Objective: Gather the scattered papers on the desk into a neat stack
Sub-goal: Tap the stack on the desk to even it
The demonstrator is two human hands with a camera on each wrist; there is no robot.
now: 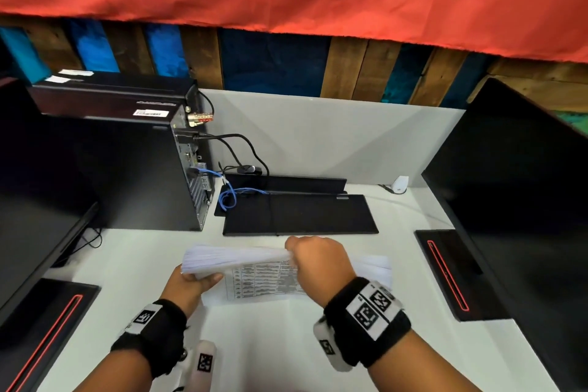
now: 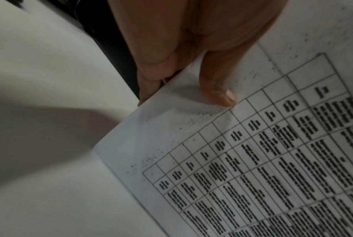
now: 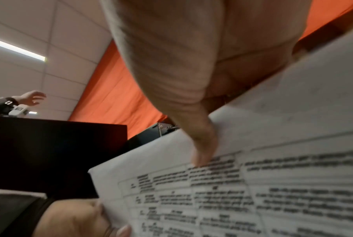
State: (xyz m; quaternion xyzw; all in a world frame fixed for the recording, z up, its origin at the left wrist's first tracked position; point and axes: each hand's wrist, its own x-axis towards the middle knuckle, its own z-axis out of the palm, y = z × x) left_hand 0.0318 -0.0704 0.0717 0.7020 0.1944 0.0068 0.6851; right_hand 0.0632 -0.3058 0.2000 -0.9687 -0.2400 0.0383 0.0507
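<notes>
A stack of white papers (image 1: 235,259) with a printed table on its near face is held above the white desk (image 1: 286,353), tilted on edge. My left hand (image 1: 191,285) grips the stack's left end, thumb (image 2: 218,89) on the printed sheet (image 2: 252,160) and fingers behind. My right hand (image 1: 318,261) grips the right end from above, its thumb (image 3: 202,144) pressed on the printed page (image 3: 273,184). More white sheets (image 1: 377,267) lie on the desk behind my right wrist, partly hidden.
A black keyboard (image 1: 300,215) lies just beyond the papers. A black computer tower (image 1: 133,165) stands at the left with cables. Dark monitors (image 1: 521,200) flank both sides, their bases on the desk. A grey partition and a red cloth rise behind.
</notes>
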